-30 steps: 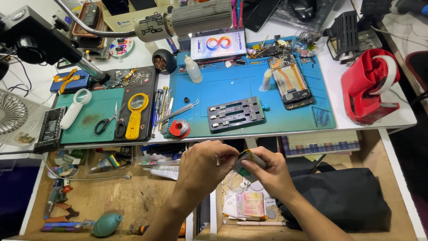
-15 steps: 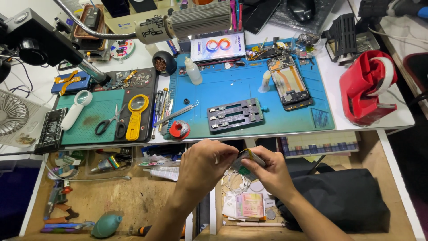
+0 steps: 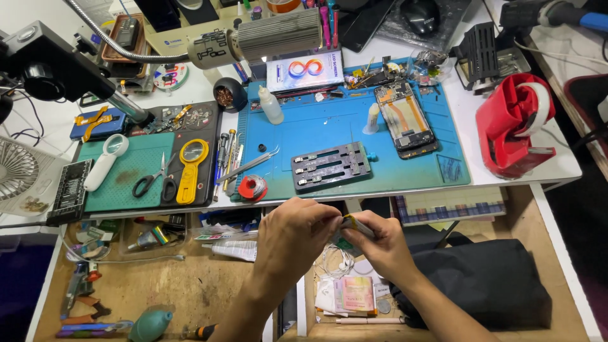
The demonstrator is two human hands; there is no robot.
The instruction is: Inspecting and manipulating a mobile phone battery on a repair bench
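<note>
The big white table (image 3: 557,168) fills the top of the view, and on it lies a wide blue mat (image 3: 329,130). At about two o'clock on the table sits a fat red tape holder (image 3: 513,130). On the mat, near one o'clock, an opened phone (image 3: 405,119) lies face down with its insides showing, and in the middle is a grey metal clamp plate (image 3: 330,166). A little red roll (image 3: 253,187) sits at the mat's seven o'clock corner. Below the table edge an open drawer holds a black bag (image 3: 481,285) at four o'clock. Right in the middle, over the drawer, the two hands are pressed close together — the left hand (image 3: 292,237) and the right hand (image 3: 383,244) both pinch one small flat thing with a yellow edge (image 3: 352,221). It is too tiny to tell what it is. To do this bit well, I think the fingers should grip gently and hold the piece steady over the drawer — if it slips, it could get lost in all that clutter.
</note>
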